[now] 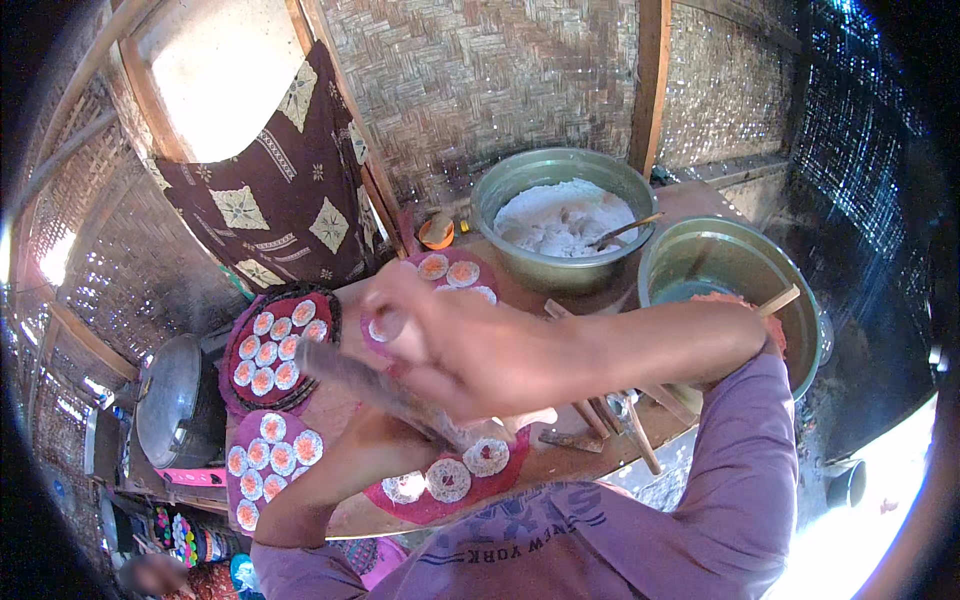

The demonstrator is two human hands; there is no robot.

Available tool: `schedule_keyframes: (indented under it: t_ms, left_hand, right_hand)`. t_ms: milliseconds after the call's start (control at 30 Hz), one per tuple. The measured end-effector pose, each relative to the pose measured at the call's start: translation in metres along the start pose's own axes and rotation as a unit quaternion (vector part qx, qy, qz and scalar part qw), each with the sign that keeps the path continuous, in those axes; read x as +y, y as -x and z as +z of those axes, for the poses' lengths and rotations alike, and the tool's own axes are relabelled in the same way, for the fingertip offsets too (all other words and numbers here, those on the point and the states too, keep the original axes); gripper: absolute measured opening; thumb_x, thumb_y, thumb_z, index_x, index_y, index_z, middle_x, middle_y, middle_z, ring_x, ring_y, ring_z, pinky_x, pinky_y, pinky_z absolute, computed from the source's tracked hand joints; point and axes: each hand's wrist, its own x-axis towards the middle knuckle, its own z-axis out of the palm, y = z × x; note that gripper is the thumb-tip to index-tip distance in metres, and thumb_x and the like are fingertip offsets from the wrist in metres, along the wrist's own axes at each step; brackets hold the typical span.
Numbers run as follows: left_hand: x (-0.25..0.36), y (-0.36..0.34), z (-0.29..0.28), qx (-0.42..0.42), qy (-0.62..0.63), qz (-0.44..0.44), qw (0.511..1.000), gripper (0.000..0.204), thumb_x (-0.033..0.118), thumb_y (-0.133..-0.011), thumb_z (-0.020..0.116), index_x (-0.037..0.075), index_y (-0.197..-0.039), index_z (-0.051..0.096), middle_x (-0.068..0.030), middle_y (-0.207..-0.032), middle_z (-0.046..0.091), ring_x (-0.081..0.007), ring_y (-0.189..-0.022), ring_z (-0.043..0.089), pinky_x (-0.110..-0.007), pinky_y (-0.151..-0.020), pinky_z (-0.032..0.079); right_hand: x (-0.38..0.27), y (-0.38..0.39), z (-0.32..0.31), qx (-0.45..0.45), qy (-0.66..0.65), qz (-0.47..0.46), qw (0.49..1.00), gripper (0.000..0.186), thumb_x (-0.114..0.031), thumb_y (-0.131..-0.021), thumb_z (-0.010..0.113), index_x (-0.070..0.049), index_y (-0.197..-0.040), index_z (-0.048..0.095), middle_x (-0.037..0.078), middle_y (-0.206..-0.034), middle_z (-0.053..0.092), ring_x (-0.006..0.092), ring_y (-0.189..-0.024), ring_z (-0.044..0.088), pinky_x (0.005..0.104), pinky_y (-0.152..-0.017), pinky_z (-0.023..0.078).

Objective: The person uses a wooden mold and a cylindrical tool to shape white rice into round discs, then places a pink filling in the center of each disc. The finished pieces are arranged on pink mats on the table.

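A dark, tube-like wooden piece (pixel 375 392) slants before my chest, blurred by motion. My left hand (pixel 395 440) is closed at its lower part, most of the fingers hidden. Across and above it reaches my right hand (pixel 450 345), smeared by motion, so what its fingers do is unclear. Below both hands, a reddish-pink round cloth (pixel 512 466) carries white ring-shaped cakes (pixel 447 480) with small reddish centres. Behind my right hand, a pink cloth (pixel 372 338) bears round white cakes with orange centres (pixel 433 266), partly covered by that hand.
More orange-centred cakes lie on a dark round tray (pixel 333 345) and a purple cloth (pixel 234 490) at left. A lidded pot (pixel 170 400) stands farther left. At back right are a basin of white crumbly mix (pixel 565 272) and a green basin (pixel 815 345). Wooden sticks (pixel 640 440) lie nearby.
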Motion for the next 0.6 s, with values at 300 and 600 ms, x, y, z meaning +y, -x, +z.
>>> schedule_keyframes:
  t_ms: [300,600]
  left_hand:
    - [0.024,-0.044,-0.040,0.376,0.485,0.228,0.756,0.045,0.024,-0.090,0.063,0.004,-0.128,0.051,-0.0138,-0.112,0.061,-0.0279,-0.099,0.060,-0.040,-0.076,0.051]
    - [0.063,-0.049,-0.111,0.581,0.361,0.470,0.558,0.020,0.022,-0.094,0.055,0.004,-0.104,0.055,-0.0048,-0.092,0.055,-0.0177,-0.092,0.055,-0.033,-0.081,0.045]
  right_hand:
    - [0.057,-0.014,-0.128,0.580,-0.260,-0.093,0.766,0.005,-0.014,-0.097,0.045,-0.010,-0.097,0.041,0.003,-0.065,0.045,0.0149,-0.050,0.046,0.0330,-0.051,0.050]
    - [0.248,0.023,-0.148,0.076,0.327,0.336,0.880,0.039,-0.037,-0.093,0.054,-0.008,-0.117,0.064,0.019,-0.122,0.059,0.0375,-0.117,0.053,0.0525,-0.102,0.037]
